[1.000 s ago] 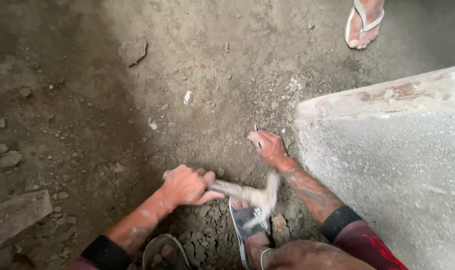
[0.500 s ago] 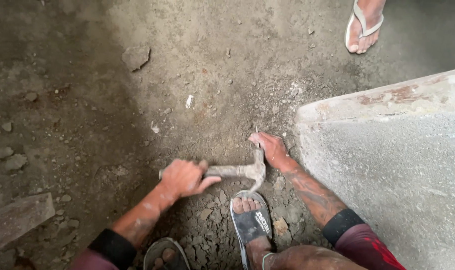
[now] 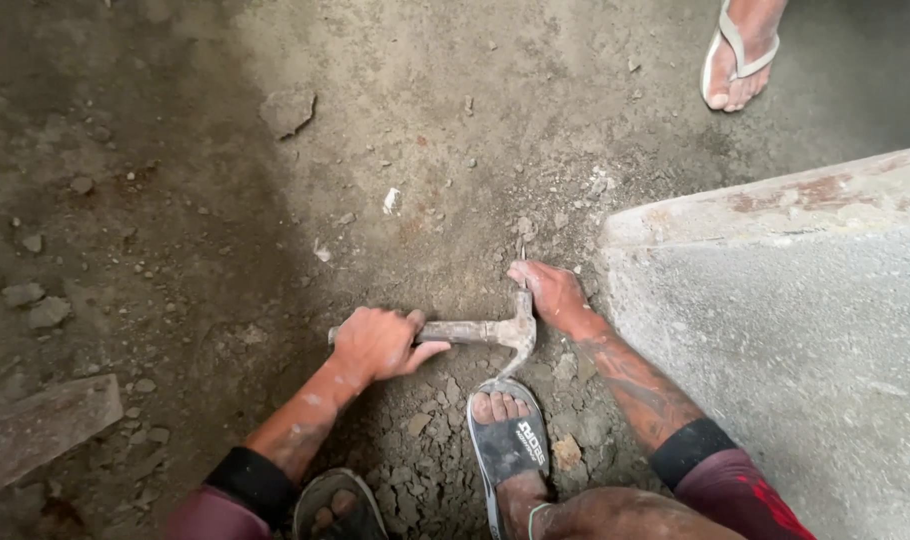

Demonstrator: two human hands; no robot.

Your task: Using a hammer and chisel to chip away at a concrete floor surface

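While the left hand (image 3: 375,343) grips the claw hammer (image 3: 485,331), the right hand (image 3: 550,295), fingers pinched at one o'clock, should steady whatever it holds, unseen.

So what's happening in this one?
A person crouches over a dirt floor strewn with rubble. Their left hand grips the handle of a claw hammer, whose head sits low against the ground by the right hand. The right hand's fingers press on the dirt at that spot; anything pinched under them is too small to tell. A sandalled foot is planted just below the hammer head. A concrete slab lies to the right, and another person's foot stands at the top.
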